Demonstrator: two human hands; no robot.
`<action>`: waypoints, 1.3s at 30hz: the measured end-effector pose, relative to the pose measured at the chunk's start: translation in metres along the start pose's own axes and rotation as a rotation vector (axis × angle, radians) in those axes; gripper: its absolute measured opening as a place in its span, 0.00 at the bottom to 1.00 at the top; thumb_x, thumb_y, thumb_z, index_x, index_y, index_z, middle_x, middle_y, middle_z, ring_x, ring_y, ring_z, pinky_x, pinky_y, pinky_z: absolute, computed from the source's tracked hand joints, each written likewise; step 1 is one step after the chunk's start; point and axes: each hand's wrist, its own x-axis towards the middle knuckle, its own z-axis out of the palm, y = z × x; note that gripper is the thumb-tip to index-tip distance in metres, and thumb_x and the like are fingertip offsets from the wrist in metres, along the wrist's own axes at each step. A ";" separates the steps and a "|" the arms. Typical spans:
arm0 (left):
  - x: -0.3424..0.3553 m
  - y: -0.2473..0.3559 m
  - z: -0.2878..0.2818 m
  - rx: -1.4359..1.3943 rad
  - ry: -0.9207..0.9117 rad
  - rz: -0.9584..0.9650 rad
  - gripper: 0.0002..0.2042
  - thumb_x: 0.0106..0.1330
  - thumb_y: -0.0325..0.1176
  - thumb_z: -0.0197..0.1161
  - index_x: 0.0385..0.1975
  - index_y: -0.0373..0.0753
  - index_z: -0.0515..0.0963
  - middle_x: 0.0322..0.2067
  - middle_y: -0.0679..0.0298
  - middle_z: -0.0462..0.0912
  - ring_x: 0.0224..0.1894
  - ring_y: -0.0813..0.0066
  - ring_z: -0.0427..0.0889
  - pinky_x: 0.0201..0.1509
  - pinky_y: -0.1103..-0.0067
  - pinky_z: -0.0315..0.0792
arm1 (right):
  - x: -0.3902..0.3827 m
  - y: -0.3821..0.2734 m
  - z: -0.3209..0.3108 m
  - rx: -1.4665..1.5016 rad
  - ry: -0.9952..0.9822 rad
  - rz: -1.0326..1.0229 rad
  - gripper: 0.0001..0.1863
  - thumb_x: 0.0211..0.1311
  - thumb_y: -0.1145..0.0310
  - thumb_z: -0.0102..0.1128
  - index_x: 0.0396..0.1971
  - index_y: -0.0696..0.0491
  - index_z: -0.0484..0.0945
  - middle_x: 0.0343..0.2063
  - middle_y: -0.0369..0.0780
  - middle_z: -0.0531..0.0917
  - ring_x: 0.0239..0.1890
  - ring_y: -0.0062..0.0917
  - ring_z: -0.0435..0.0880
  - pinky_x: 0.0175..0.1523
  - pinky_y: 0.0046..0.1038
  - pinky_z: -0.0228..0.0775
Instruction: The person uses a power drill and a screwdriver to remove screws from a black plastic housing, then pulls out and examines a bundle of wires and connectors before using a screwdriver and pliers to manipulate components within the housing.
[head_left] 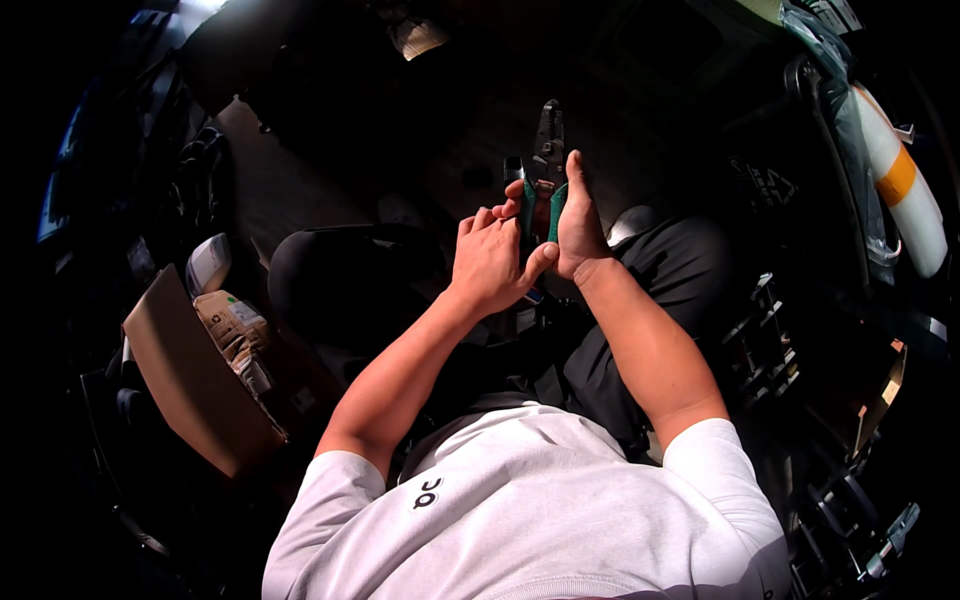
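A pair of wire-stripping pliers [549,150] with dark jaws and green grips points away from me, held above my lap. My right hand [583,225] is wrapped along the right grip, with one digit extending up beside the jaws. From the other side, my left hand [490,258] closes at the left grip, and its thumb reaches across toward my right palm. Close to the left fingertips, left of the jaws, is a small dark piece with a shiny face [513,168]; its kind is unclear. The lower ends of the grips are partly hidden by my hands.
An open cardboard box [190,370] with packages inside stands to the left of my legs. At the far right is a white cushioned tube with an orange band [897,180]. Metal hardware [765,340] lies on the right. Deep shadow hides much of the floor.
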 end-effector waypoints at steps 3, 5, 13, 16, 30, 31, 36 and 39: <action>0.000 0.000 0.000 0.016 -0.022 -0.010 0.30 0.68 0.62 0.52 0.39 0.33 0.77 0.39 0.52 0.81 0.51 0.53 0.74 0.57 0.63 0.62 | 0.006 0.003 -0.006 0.010 -0.030 -0.007 0.37 0.70 0.36 0.35 0.31 0.57 0.80 0.26 0.41 0.83 0.32 0.29 0.84 0.48 0.32 0.77; 0.000 0.001 0.000 0.014 -0.035 -0.022 0.31 0.68 0.63 0.51 0.39 0.33 0.76 0.40 0.51 0.81 0.54 0.53 0.73 0.58 0.63 0.61 | 0.006 0.002 -0.006 0.018 -0.041 -0.011 0.37 0.70 0.37 0.35 0.30 0.57 0.80 0.25 0.41 0.82 0.32 0.29 0.84 0.48 0.32 0.77; 0.000 0.000 -0.001 0.009 0.004 0.008 0.30 0.67 0.60 0.53 0.37 0.32 0.78 0.38 0.52 0.81 0.49 0.55 0.74 0.56 0.64 0.62 | 0.006 0.007 -0.008 0.011 -0.051 -0.060 0.37 0.71 0.36 0.35 0.32 0.58 0.80 0.24 0.41 0.82 0.33 0.29 0.84 0.48 0.31 0.77; 0.002 0.003 -0.007 -0.030 -0.099 -0.060 0.31 0.70 0.62 0.46 0.37 0.33 0.77 0.38 0.52 0.80 0.51 0.53 0.73 0.57 0.62 0.61 | 0.002 0.008 -0.005 -0.053 -0.046 -0.082 0.40 0.70 0.32 0.35 0.37 0.58 0.79 0.26 0.41 0.83 0.34 0.30 0.85 0.49 0.33 0.78; 0.002 -0.001 0.008 0.016 0.092 -0.035 0.11 0.71 0.39 0.55 0.28 0.40 0.73 0.27 0.62 0.79 0.40 0.58 0.75 0.46 0.65 0.64 | -0.019 -0.005 -0.014 -0.402 -0.039 -0.002 0.22 0.62 0.78 0.48 0.58 0.62 0.73 0.39 0.40 0.81 0.35 0.19 0.79 0.45 0.24 0.72; 0.002 -0.001 0.007 0.018 0.093 -0.026 0.11 0.71 0.39 0.55 0.28 0.40 0.73 0.27 0.62 0.78 0.40 0.58 0.75 0.46 0.65 0.64 | -0.021 -0.008 -0.011 -0.403 -0.035 0.024 0.22 0.61 0.78 0.49 0.56 0.62 0.74 0.36 0.39 0.81 0.34 0.19 0.80 0.44 0.24 0.72; 0.002 -0.002 0.002 -0.047 -0.011 -0.067 0.10 0.72 0.39 0.54 0.32 0.40 0.74 0.27 0.61 0.76 0.41 0.57 0.73 0.49 0.66 0.64 | -0.019 -0.008 -0.018 -0.594 0.017 -0.008 0.19 0.57 0.73 0.52 0.49 0.61 0.78 0.31 0.40 0.83 0.33 0.27 0.82 0.47 0.27 0.72; 0.004 -0.005 -0.003 -0.153 -0.026 -0.055 0.18 0.75 0.48 0.49 0.36 0.38 0.74 0.29 0.59 0.79 0.41 0.54 0.73 0.51 0.65 0.65 | -0.005 0.010 -0.027 -1.113 0.196 -0.469 0.17 0.54 0.72 0.53 0.44 0.61 0.78 0.34 0.47 0.84 0.36 0.39 0.83 0.50 0.35 0.74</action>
